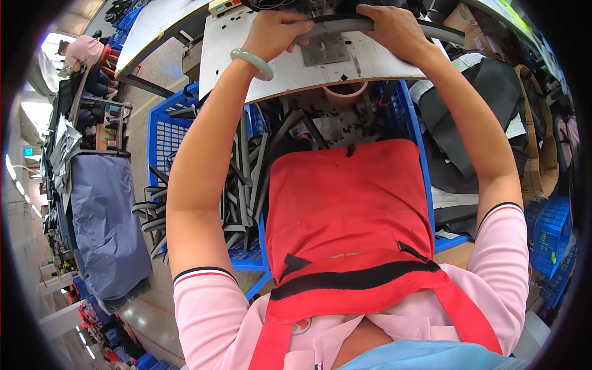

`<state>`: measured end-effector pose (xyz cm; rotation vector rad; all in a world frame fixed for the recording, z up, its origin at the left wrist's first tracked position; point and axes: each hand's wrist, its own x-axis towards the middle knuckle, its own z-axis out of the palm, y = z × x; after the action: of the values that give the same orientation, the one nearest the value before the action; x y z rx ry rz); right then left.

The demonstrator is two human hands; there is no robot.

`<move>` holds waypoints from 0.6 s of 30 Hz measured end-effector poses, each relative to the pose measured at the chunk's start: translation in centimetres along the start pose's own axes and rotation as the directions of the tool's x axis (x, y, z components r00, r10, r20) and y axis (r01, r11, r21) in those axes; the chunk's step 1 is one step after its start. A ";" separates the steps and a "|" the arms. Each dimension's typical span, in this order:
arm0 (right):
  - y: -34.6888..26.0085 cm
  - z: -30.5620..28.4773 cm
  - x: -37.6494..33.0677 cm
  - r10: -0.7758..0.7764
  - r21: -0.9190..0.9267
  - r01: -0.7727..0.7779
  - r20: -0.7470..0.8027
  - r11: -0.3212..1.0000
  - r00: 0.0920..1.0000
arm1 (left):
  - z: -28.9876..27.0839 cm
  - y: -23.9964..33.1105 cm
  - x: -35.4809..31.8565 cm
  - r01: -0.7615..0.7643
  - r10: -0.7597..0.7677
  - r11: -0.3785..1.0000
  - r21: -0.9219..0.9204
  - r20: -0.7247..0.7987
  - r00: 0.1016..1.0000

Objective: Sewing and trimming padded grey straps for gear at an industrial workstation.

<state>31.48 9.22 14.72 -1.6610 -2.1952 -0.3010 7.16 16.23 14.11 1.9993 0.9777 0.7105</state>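
Observation:
A long grey padded strip with a black edge [342, 26] lies crosswise over the sewing machine's metal plate [325, 54] on the white worktable. My left hand [276, 34], with a pale green bangle [253, 63] at its wrist, pinches the strip near its left end. My right hand [398, 32] is bent over the strip right of the plate, fingertips on its top edge. From there the strip runs on to the right past my hand. Part of the sewing machine [317, 7] shows at the upper edge, mostly cut off.
Below the table on the left, a blue crate [161, 132] holds many grey strips [246, 179]. A pink bucket [345, 94] stands under the table. Black fabric pieces [472, 117] and a cardboard box [542, 135] are at right. Far left, a person [85, 52] sits beyond a cloth-covered cart [108, 228].

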 end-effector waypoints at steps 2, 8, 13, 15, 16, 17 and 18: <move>0.1 -0.1 0.5 0.010 0.047 -0.014 0.082 0.999 0.997 | 0.0 -0.6 0.6 -0.018 0.018 0.999 -0.031 -0.023 1.000; 0.7 -0.6 1.4 0.049 0.074 -0.042 -0.100 0.996 0.994 | -0.9 -2.0 2.5 -0.142 0.166 0.927 -0.348 0.041 0.985; -5.3 -1.6 -2.6 -0.030 0.110 0.030 -0.003 0.993 1.000 | -0.5 -0.1 -1.6 0.026 -0.023 0.982 0.189 -0.016 1.000; -10.1 0.1 -6.2 -0.511 0.112 0.532 -0.173 0.839 0.842 | 2.3 1.5 -2.9 -0.165 0.143 0.972 0.166 0.137 0.980; -12.4 1.3 -7.4 -0.579 0.099 0.599 -0.173 0.795 0.797 | 3.9 2.4 -3.2 -0.160 0.144 0.980 0.117 0.135 0.980; -14.4 2.7 -8.1 -0.665 0.072 0.691 -0.212 0.720 0.716 | 5.3 3.2 -3.3 -0.159 0.148 0.985 0.072 0.133 0.980; -15.6 3.9 -8.3 -0.663 0.073 0.688 -0.212 0.722 0.718 | 6.2 3.8 -3.3 -0.137 0.133 0.991 0.004 0.189 0.973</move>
<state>17.84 -0.95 8.54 -0.6481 -2.5347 -0.4372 11.44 9.48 13.52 2.1193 0.7442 0.5742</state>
